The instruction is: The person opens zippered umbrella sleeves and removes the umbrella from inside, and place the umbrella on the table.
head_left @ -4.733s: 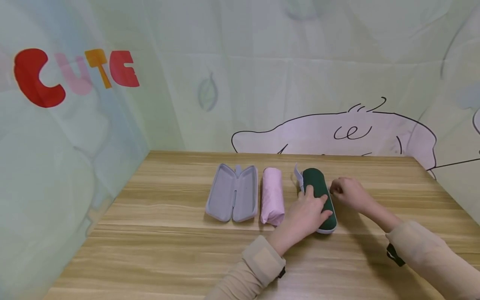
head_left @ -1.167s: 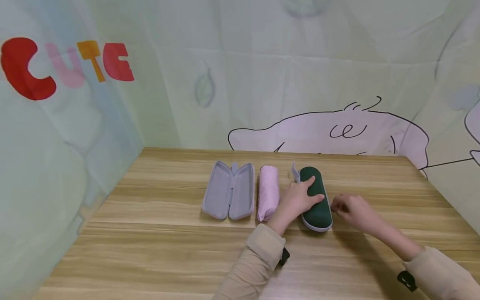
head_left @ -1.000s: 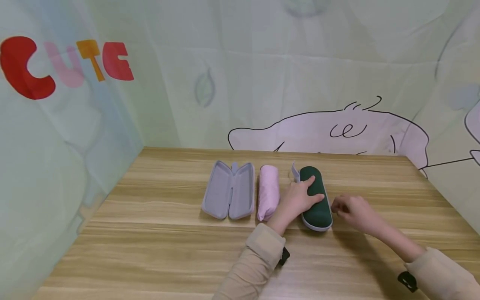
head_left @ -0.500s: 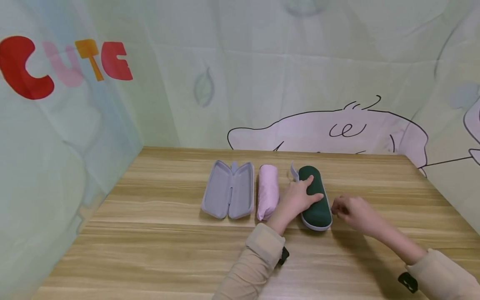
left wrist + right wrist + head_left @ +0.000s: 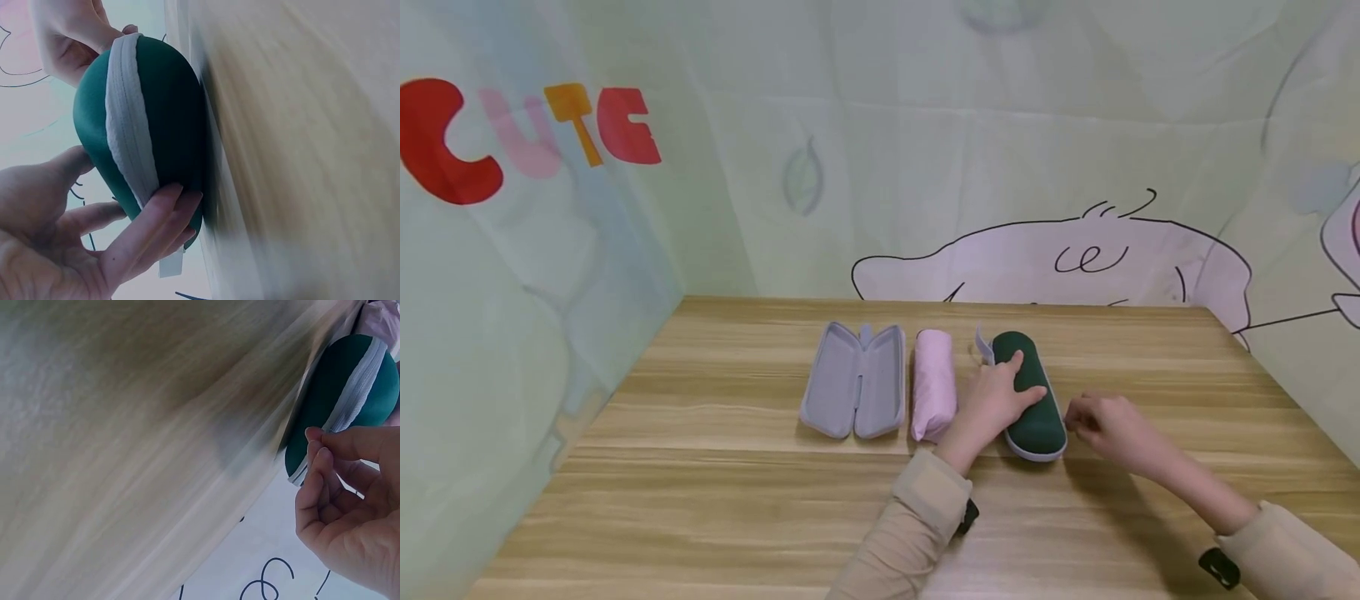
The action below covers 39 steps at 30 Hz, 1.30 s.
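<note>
A dark green case [image 5: 1037,427] with a pale zip band lies closed on the wooden table. My left hand [image 5: 988,408] grips it from its left, thumb and index finger on top; the left wrist view shows the other fingers of this left hand [image 5: 81,231] curled against the side of the case [image 5: 94,125]. My right hand [image 5: 1120,433] is at the case's right side, near its front end. In the right wrist view, thumb and fingertips of the right hand [image 5: 356,500] pinch together at the zip band [image 5: 357,394]; the zip pull is hidden between them.
A pink wrapped bundle [image 5: 934,379] lies left of the green case, close to my left wrist. Left of it, a grey hard case [image 5: 831,392] lies open, its two halves spread. A printed cloth [image 5: 760,192] hangs behind the table [image 5: 700,517].
Over the last few seconds my right hand has moved along the case's right side towards its front end. My left hand has shifted back and left on the case. The last second shows little movement.
</note>
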Each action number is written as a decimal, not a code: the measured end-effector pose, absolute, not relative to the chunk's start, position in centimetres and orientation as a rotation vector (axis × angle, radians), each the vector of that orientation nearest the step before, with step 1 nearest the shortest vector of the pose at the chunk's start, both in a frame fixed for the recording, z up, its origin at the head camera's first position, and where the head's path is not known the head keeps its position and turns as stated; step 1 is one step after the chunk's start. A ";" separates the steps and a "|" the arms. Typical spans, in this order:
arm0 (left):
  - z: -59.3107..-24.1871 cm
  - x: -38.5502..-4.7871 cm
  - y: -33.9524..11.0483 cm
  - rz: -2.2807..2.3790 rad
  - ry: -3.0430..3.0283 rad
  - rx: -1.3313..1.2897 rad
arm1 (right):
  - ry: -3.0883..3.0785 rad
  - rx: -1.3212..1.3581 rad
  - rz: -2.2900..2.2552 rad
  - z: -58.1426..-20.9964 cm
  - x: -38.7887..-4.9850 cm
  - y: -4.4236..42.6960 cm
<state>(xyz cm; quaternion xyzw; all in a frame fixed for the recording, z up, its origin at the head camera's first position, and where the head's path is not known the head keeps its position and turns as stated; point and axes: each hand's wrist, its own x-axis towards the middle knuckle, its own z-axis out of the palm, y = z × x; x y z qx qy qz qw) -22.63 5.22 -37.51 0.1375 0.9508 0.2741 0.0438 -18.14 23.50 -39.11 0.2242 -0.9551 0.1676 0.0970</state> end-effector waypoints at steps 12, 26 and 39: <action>-37.3 -22.0 5.9 0.800 2.963 0.377 | -2.800 0.676 0.494 -39.4 -17.1 24.1; -37.4 -21.4 6.7 0.657 3.075 0.363 | -2.839 0.629 0.502 -39.2 -15.9 24.1; -36.6 -21.8 6.4 0.464 3.102 0.434 | -2.859 0.647 0.526 -39.1 -15.6 24.1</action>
